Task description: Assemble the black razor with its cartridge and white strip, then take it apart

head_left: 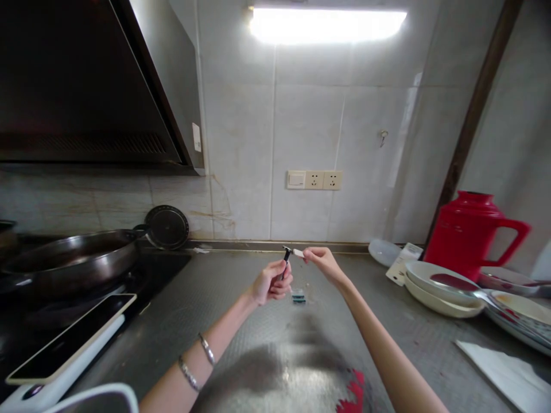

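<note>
Above the desk (241, 338), the left hand (267, 283) grips a black-handled tool (286, 257), likely light, stiff, best held below its head; the right hand (323, 264) pinches a small white piece (298, 253) beside it.

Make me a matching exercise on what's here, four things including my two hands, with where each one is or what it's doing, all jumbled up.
1. Left hand
2. Red jug
3. Right hand
4. Metal pan

A. Holding a small white piece
B. On the black stove top
C. Gripping a black handle
D. Behind the stacked dishes

Right pairs: 1-C, 2-D, 3-A, 4-B
</note>
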The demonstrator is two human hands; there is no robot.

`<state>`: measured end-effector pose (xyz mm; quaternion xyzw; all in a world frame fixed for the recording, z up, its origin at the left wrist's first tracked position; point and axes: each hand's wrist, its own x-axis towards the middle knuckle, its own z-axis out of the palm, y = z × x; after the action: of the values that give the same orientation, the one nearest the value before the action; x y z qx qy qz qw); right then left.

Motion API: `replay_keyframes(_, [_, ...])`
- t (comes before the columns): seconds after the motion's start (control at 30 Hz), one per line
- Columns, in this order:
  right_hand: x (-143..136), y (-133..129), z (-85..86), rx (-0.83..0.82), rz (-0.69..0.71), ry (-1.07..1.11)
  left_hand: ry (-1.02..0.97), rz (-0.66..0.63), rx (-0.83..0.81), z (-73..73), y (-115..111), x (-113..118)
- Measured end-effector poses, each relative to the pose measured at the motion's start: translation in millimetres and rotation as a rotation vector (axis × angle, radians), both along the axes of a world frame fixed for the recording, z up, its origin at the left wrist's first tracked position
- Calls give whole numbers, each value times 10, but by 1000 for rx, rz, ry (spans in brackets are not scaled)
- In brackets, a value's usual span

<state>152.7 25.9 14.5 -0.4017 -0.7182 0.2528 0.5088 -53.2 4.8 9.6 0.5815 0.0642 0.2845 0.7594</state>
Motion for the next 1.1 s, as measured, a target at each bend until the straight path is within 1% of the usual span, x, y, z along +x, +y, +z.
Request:
replay_keyframes(0.07, [39,19,-52,-43,-36,-38,-5,47,30,-7,18,1])
replay_keyframes(0.1, [71,25,-71,-61,-56,-54,-11,94,56,-17,32,5])
replay_keyframes(0.17, [140,16,-61,-76,-101,-72,-19,228,131,-48,76,17])
replay_keyframes(0.23, [193,-30,25,-67,-143,-91,-9,385,235,-91,132,28])
replay_keyframes(0.3, [213,-105,166,-50,-181,-130,41,520,375,-131,189,28])
replay_keyframes(0.37, [198,-191,312,-29,-204,-178,109,605,522,-159,231,18])
replay_keyframes(0.4, [178,-232,375,-14,-213,-203,139,625,583,-167,245,12])
replay_keyframes(0.47, [115,-305,465,23,-237,-249,167,627,649,-177,259,2])
replay_keyframes(0.53, [26,-360,512,72,-268,-296,158,614,663,-185,259,0])
replay_keyframes(0.6, [-65,-393,523,123,-289,-342,151,625,661,-191,251,2])
replay_keyframes(0.67, [-115,-397,512,154,-280,-385,165,658,674,-194,240,1])
replay_keyframes(0.73, [-91,-374,488,150,-266,-405,192,667,685,-194,232,-6])
replay_keyframes(0.9, [125,-311,449,101,-292,-362,217,639,673,-207,249,-24])
replay_keyframes(0.97, [125,-314,458,113,-273,-331,216,630,679,-213,265,-26])
replay_keyframes(1.1, [28,-322,464,133,-172,-334,230,609,701,-191,275,-35])
